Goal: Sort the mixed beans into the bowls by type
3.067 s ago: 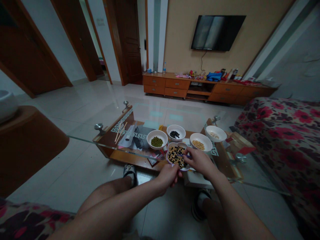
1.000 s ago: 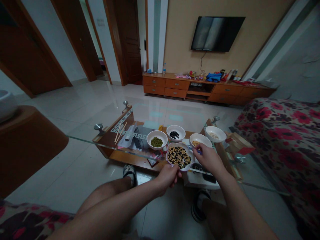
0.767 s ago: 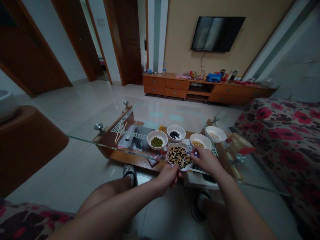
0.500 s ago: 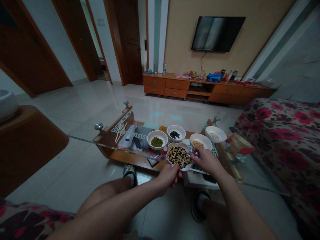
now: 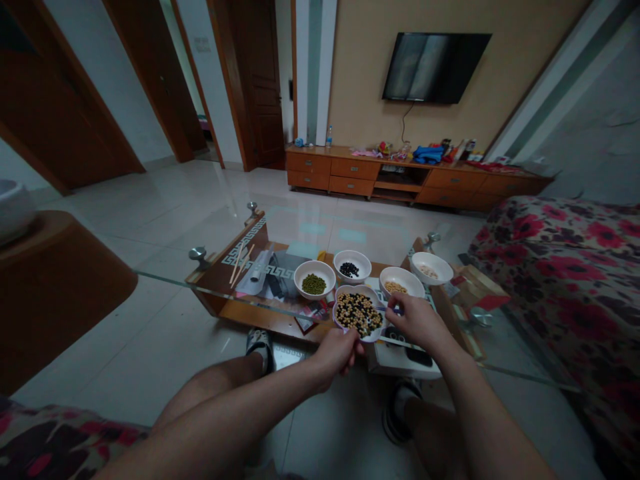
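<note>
glass coffee table (image 5: 200, 286), bowls of beans (image 5: 313, 280)

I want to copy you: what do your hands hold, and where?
The left hand grips the near rim of a white bowl of beans. The right hand pinches a thin blue tool; where is hidden.

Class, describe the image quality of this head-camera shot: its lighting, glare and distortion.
Head view: the room is dim and underexposed; the glass tabletop shows pale glare; wide-angle distortion makes the wooden door lean; the bowl of mixed beans stays fairly sharp.
</note>
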`<state>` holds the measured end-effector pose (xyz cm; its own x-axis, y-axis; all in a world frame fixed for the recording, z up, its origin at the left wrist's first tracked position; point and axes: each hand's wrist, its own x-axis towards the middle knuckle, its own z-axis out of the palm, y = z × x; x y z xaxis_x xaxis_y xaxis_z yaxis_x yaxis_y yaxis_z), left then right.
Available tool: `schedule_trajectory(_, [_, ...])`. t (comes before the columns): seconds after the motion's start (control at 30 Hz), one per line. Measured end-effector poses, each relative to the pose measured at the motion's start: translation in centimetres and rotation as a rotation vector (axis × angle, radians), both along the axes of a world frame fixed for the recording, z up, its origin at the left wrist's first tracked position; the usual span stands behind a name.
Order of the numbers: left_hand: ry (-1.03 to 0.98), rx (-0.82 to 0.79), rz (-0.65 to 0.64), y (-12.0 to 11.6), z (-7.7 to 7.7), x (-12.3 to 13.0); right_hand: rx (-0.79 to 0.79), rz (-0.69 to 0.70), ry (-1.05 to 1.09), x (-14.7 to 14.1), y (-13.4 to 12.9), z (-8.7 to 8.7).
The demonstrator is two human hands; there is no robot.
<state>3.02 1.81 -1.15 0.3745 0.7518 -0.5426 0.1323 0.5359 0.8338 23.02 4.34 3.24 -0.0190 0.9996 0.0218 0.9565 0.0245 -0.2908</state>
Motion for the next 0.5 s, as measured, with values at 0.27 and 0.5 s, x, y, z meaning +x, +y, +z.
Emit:
schedule_trajectory(0.27, [0.014, -0.002, 0.000, 0.0, 0.1, 0.0, -0.040, -0.041, -0.075, -0.7, -0.1, 0.1])
schedule_trajectory(0.5, [0.013, 0.011, -0.001, -0.1, -0.3, 0.0, 0.007, 0.066, 0.124, -1.1, 0.0, 0.3])
